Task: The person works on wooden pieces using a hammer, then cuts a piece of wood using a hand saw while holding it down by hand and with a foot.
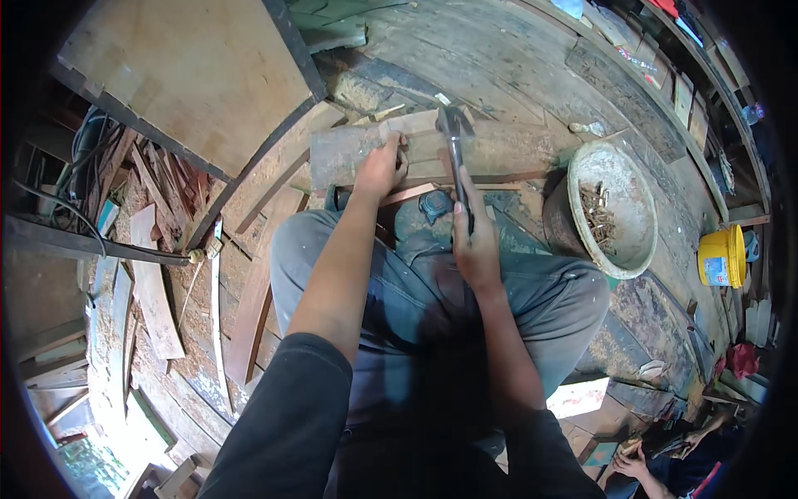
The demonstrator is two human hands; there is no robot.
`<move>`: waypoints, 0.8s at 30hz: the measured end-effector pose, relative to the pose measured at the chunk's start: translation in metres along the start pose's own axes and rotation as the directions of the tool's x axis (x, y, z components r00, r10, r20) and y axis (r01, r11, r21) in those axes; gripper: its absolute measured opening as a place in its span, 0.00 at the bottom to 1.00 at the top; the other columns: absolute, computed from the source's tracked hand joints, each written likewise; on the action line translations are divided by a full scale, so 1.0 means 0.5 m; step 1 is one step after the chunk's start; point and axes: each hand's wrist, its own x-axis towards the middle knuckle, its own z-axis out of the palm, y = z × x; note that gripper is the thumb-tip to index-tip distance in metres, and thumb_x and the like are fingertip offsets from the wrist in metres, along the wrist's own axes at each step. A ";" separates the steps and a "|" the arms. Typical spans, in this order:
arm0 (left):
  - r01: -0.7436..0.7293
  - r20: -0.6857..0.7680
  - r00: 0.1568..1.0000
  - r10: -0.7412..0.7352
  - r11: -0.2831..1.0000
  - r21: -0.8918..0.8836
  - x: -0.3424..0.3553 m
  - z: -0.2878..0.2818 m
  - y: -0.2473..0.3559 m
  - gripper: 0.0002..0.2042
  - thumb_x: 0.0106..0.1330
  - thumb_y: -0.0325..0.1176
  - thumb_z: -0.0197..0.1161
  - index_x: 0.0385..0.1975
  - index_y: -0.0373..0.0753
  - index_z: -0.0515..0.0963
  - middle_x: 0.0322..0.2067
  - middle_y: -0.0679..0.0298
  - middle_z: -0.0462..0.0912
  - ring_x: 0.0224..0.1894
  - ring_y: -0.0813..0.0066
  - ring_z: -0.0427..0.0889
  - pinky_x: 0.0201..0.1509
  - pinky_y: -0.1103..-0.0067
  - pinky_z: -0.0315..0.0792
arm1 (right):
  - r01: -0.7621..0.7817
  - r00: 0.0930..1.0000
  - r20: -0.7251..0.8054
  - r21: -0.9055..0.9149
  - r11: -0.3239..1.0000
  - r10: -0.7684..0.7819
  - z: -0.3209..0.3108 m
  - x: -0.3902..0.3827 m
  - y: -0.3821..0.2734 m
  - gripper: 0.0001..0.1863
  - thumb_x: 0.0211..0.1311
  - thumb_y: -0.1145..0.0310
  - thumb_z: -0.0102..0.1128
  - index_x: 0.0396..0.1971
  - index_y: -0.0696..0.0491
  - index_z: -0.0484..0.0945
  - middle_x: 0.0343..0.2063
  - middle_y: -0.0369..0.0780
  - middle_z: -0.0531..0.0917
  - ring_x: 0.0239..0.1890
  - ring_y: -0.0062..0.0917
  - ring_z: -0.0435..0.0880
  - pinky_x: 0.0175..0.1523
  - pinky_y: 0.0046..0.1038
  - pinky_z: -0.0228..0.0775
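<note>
My right hand (476, 249) is closed around the handle of a hammer (456, 154), whose metal head is over a wooden board (519, 150) lying across in front of my knees. On the board's left part rests my left hand (381, 170), its fingers curled and pinched together. What those fingers hold, if anything, is too small to make out. A thin, pale strip of wood (413, 126) lies along the board beside the fingertips. Between my legs sits a small blue-and-black object (435, 205), perhaps a tape measure.
To the right of the board stands a whitish-rimmed bucket (646, 191) with many thin brown pieces in it. Farther right is a yellow bucket (721, 256). A large panel (187, 75) stands at upper left, above scattered wood strips (152, 283). Another person's hand (633, 463) shows at lower right.
</note>
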 end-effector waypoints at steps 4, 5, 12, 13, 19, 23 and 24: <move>0.012 -0.001 1.000 -0.012 1.000 -0.017 0.004 0.005 -0.003 0.18 0.61 0.31 0.62 0.49 0.46 0.67 0.32 0.53 0.85 0.37 0.47 0.84 0.43 0.58 0.77 | -0.093 0.995 0.037 0.067 0.993 0.091 0.003 0.002 0.010 0.24 0.73 0.70 0.44 0.68 0.51 0.63 0.64 0.51 0.69 0.65 0.43 0.71 0.64 0.36 0.64; -0.022 -0.026 0.999 0.022 1.000 -0.013 0.003 0.006 -0.001 0.22 0.56 0.24 0.64 0.50 0.41 0.66 0.29 0.58 0.84 0.35 0.53 0.85 0.41 0.64 0.76 | -0.139 0.986 0.097 0.047 0.989 0.134 0.008 0.002 0.016 0.25 0.73 0.70 0.44 0.68 0.50 0.63 0.64 0.51 0.70 0.65 0.44 0.70 0.64 0.36 0.64; -0.021 -0.008 1.000 0.021 1.000 0.008 -0.004 -0.004 0.008 0.21 0.57 0.25 0.64 0.50 0.42 0.67 0.32 0.57 0.85 0.37 0.54 0.85 0.44 0.65 0.77 | -0.181 0.979 0.096 -0.003 0.984 0.180 0.014 -0.011 0.073 0.26 0.74 0.67 0.45 0.70 0.41 0.60 0.58 0.52 0.74 0.59 0.49 0.74 0.61 0.39 0.66; -0.010 0.004 1.000 0.010 1.000 0.008 -0.005 -0.006 0.008 0.20 0.57 0.25 0.64 0.49 0.42 0.68 0.32 0.57 0.85 0.38 0.55 0.85 0.44 0.65 0.77 | -0.134 0.990 0.039 -0.071 0.988 0.137 0.015 -0.012 0.078 0.26 0.74 0.67 0.45 0.70 0.41 0.60 0.55 0.53 0.77 0.54 0.48 0.79 0.58 0.38 0.68; 0.002 -0.002 1.000 -0.002 1.000 0.009 -0.008 -0.010 0.012 0.19 0.57 0.25 0.64 0.47 0.43 0.69 0.31 0.58 0.85 0.37 0.56 0.85 0.43 0.66 0.77 | -0.099 0.995 0.025 -0.082 0.992 0.101 0.021 -0.008 0.079 0.26 0.74 0.67 0.46 0.70 0.42 0.61 0.52 0.53 0.78 0.49 0.46 0.81 0.56 0.36 0.69; -0.017 0.009 1.000 0.017 1.000 0.011 -0.009 -0.012 0.012 0.19 0.57 0.25 0.64 0.48 0.44 0.69 0.30 0.60 0.85 0.37 0.57 0.85 0.42 0.66 0.77 | -0.201 0.976 0.076 -0.015 0.979 0.202 0.018 -0.009 0.086 0.25 0.74 0.68 0.46 0.70 0.42 0.61 0.55 0.53 0.77 0.53 0.46 0.80 0.56 0.36 0.69; -0.015 -0.009 1.000 0.016 1.000 0.026 -0.009 -0.012 0.012 0.19 0.57 0.25 0.64 0.48 0.44 0.69 0.30 0.60 0.85 0.37 0.57 0.85 0.42 0.66 0.77 | -0.326 0.938 0.135 0.022 0.945 0.321 0.018 -0.011 0.091 0.25 0.74 0.68 0.46 0.70 0.42 0.61 0.57 0.53 0.75 0.55 0.47 0.79 0.57 0.36 0.68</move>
